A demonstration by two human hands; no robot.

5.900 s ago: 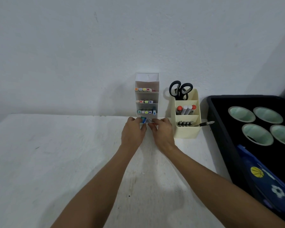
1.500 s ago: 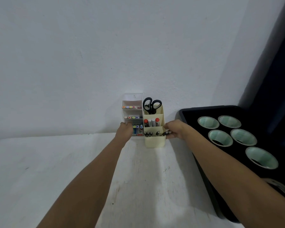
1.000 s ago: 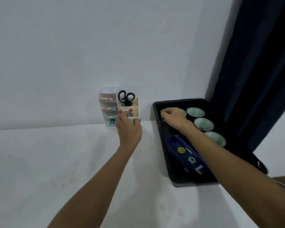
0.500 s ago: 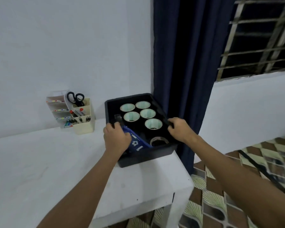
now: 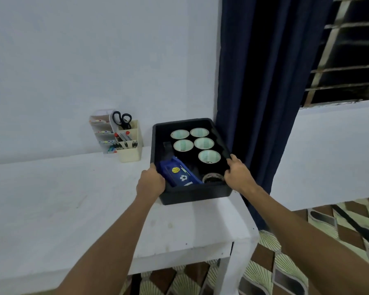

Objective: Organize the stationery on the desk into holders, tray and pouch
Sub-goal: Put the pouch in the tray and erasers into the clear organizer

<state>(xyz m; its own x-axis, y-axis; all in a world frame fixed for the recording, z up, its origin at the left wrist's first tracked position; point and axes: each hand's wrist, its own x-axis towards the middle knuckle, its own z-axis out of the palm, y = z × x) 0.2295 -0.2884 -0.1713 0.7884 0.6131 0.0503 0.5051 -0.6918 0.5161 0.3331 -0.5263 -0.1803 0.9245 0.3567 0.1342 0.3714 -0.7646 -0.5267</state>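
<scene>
A black tray (image 5: 195,195) stands at the right end of the white desk (image 5: 51,205). My left hand (image 5: 150,184) grips its left wall near the front corner. My right hand (image 5: 239,174) grips its right wall. Inside lie several tape rolls (image 5: 209,156), a clear tape roll (image 5: 213,177) and a blue pouch (image 5: 179,174) with ball prints. Against the wall to the left stand a cream holder (image 5: 129,153) with black scissors (image 5: 121,120) and pens, and a white tiered holder (image 5: 100,133) with markers.
A dark blue curtain (image 5: 264,81) hangs right behind the tray. The desk's right edge and front leg (image 5: 235,267) lie just below the tray. A patterned tile floor (image 5: 307,252) and a barred window (image 5: 349,50) are to the right.
Both hands left the holders and went right to the tray, now gripping its two side walls. The view swung right and the tray sits slightly nearer the desk's front.
</scene>
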